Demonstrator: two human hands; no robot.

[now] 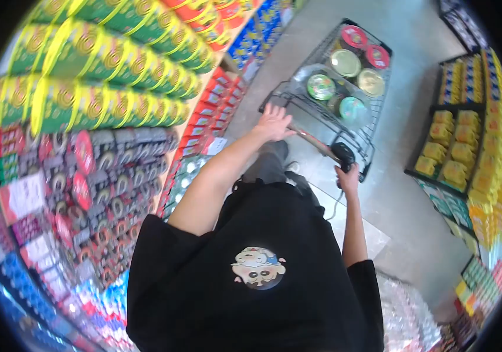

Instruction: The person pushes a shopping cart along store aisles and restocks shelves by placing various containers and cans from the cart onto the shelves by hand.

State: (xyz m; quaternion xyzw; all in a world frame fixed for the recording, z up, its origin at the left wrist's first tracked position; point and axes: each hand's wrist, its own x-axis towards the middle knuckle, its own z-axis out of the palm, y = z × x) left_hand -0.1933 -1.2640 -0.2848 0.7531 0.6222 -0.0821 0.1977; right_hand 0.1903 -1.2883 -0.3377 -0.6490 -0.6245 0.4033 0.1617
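My left hand (274,122) is closed over the left part of the shopping cart handle (314,141). At the handle's right end, my right hand (348,177) grips a black rounded object (343,154); its exact kind is unclear. A thin dark cord hangs below that hand. Ahead of both hands is the wire shopping cart (374,132). Several round-lidded tubs or jars are in it: two with red lids (354,36), pale gold lids (345,63), a green patterned lid (321,87) and a teal lid (352,109). Clear plastic wrap surrounds some of them.
Shelves on the left hold green-and-yellow packs (110,58), red boxes (213,105) and dark packs with price cards (22,196). To the right, a black rack (438,173) holds yellow packs. Grey tiled floor (406,88) runs between them.
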